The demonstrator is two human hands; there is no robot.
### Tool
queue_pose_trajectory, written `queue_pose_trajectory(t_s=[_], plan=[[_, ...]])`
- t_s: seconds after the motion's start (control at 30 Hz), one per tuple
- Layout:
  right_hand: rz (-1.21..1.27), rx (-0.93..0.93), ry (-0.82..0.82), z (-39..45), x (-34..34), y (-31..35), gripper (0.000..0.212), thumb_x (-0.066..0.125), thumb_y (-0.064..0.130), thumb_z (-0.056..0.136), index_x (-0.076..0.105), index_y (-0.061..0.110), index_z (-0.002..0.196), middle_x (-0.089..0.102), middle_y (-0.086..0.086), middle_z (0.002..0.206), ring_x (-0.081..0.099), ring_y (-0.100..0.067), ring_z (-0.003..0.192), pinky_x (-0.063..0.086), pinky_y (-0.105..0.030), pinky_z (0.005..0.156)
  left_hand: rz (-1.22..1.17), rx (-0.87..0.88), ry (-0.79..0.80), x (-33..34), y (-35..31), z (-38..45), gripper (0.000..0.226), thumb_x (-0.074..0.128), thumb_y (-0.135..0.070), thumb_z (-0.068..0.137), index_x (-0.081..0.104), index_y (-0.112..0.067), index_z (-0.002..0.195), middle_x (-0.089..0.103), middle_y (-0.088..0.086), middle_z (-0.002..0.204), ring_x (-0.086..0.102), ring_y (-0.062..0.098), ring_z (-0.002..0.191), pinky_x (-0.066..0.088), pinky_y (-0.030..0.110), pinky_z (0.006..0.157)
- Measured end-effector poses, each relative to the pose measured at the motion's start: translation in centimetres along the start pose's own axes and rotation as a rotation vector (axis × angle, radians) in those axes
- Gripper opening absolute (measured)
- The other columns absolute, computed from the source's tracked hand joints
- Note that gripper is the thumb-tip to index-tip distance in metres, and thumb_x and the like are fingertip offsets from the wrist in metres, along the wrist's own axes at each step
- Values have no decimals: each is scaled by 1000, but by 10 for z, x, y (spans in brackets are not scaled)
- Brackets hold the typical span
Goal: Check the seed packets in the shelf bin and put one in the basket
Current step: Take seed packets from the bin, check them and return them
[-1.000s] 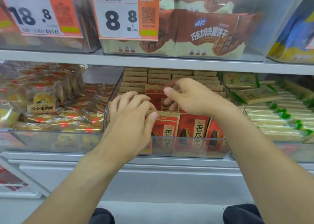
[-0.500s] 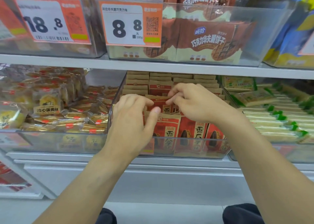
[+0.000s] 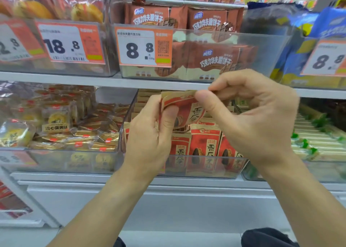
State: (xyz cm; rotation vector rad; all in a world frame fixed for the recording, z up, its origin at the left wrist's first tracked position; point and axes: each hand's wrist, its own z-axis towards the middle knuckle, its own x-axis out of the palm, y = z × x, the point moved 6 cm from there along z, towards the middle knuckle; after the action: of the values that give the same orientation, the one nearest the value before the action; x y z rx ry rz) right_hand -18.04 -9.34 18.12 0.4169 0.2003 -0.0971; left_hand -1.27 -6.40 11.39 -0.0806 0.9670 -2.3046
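Note:
A red and tan seed packet (image 3: 187,110) is lifted above the clear shelf bin (image 3: 206,167). My left hand (image 3: 149,134) grips its left side, thumb on the front. My right hand (image 3: 249,115) pinches its top right edge between thumb and fingers. Several more seed packets (image 3: 204,143) stand in rows inside the bin below. No basket is in view.
A clear bin of gold-wrapped pastries (image 3: 61,126) sits to the left, and green-striped packs (image 3: 314,140) lie to the right. The shelf edge (image 3: 112,80) above carries bins of brown biscuit packs (image 3: 211,59) with orange price tags (image 3: 143,48).
Both hands were down among the packets in the bin. Now they have risen out of it with one packet held between them.

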Motion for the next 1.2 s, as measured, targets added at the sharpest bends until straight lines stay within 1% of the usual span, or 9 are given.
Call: queue_pose_trajectory(t_s=[0.13,0.23,0.4,0.6,0.73,0.83,1.0,1.1,1.2], plan=[[79,39,-54,-4,-10,9,20,81,13,86,65,14,98,62,-3,71,58,-14,61,49,-22,59,-6,58,-186,-3,-21,-4,36,37,-44,107,62,-25,89,64,-18,75,59,0,65,44,14,57],[104,248,-13,-19,-6,-11,40,84,23,84,57,21,114,56,1,81,58,-16,72,52,-32,63,-231,-191,-216,11,-19,-8,40,42,-36,106,66,-19,79,70,-8,70,62,2,62,47,19,55],[235,686,126,-66,-4,-52,22,65,41,91,67,19,97,77,-1,85,75,-16,75,59,-30,63,-336,-554,34,48,1,-26,52,44,-42,103,72,-6,78,75,12,75,72,30,70,57,42,66],[436,1118,163,-122,-10,-84,58,62,47,84,56,-9,98,73,-27,83,70,-33,67,56,-36,59,-209,-749,328,77,19,-44,62,39,-52,100,77,-9,77,76,7,70,74,19,65,54,20,60],[402,1078,239,-125,-19,-93,57,54,50,91,63,-6,104,75,-24,87,73,-43,82,59,-44,70,-235,-677,353,81,21,-64,54,39,-49,97,79,-13,88,78,10,78,75,29,76,58,37,70],[383,1065,355,-131,-19,-94,47,45,43,100,71,4,101,78,-13,86,76,-29,82,60,-27,70,-222,-697,324,80,30,-81,59,39,-50,97,78,-7,85,76,15,77,73,37,77,55,49,75],[328,1133,497,-140,-24,-103,46,46,47,98,71,9,104,78,-8,87,76,-18,79,60,-24,72,-192,-675,293,88,32,-80,57,40,-46,98,74,-5,75,75,10,69,73,31,68,57,39,62],[347,1137,762,-146,-21,-100,38,62,44,90,69,16,114,79,0,100,76,-14,91,62,-30,84,-144,-621,234,85,38,-76,61,39,-44,101,69,2,75,72,15,67,69,35,63,55,44,58],[344,1099,1050,-156,-21,-91,36,77,33,85,67,24,119,77,0,110,76,-25,94,62,-39,85,-115,-590,101,72,53,-66,62,37,-42,105,59,2,66,67,15,59,62,22,52,47,28,49]])
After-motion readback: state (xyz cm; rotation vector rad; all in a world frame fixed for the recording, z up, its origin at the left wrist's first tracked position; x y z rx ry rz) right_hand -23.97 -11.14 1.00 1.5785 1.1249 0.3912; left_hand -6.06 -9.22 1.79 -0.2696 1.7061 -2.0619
